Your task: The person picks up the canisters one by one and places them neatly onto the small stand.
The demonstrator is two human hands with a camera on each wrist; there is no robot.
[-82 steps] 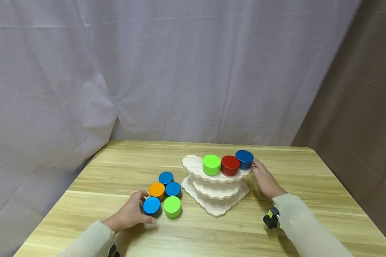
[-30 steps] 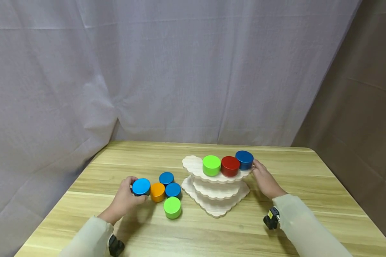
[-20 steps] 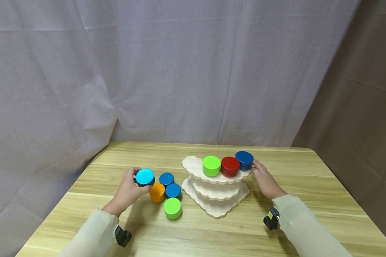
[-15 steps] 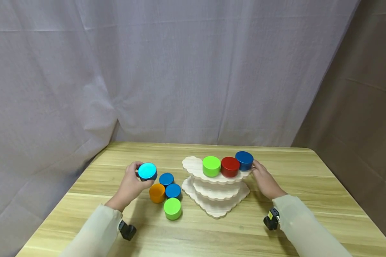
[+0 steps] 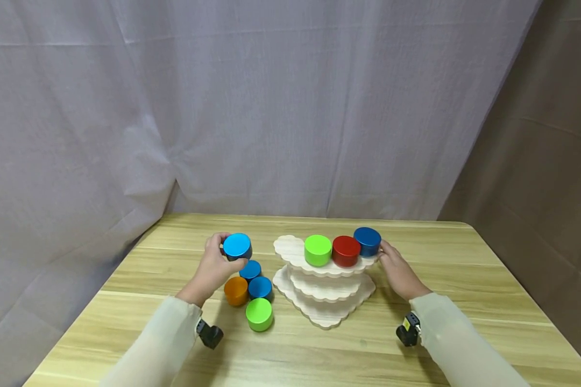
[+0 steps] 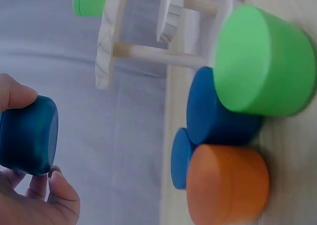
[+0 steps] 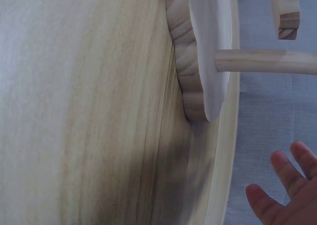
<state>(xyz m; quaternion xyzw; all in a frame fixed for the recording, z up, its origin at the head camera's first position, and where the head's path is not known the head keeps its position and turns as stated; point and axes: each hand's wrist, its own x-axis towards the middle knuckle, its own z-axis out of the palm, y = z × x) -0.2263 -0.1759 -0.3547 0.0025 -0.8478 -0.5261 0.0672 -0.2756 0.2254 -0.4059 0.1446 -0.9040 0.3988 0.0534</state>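
My left hand [image 5: 218, 263] grips a blue round tin [image 5: 238, 246] between thumb and fingers, held up in the air left of a pale wooden tiered stand [image 5: 290, 250]. In the left wrist view the same blue tin [image 6: 27, 136] shows from the side. My right hand [image 5: 399, 271] is at the right end of the stand's top tier, beside a dark blue tin [image 5: 367, 242]. In the right wrist view several straight, spread fingers [image 7: 285, 175] show; whether thumb and forefinger pinch anything is hidden. A green tin [image 5: 318, 250] and a red tin [image 5: 346, 251] also stand on the top tier.
On the table [image 5: 319, 355], left of the stand, are grouped an orange tin [image 5: 236, 292], two blue tins, one at the back [image 5: 250, 270] and one nearer [image 5: 260, 288], and a green tin [image 5: 259, 315]. A grey curtain [image 5: 290, 107] hangs behind.
My left hand has taken hold of the blue tin at the front of the group, lifted it and carried it up, then rightward toward the stand. My right hand has stayed in place.
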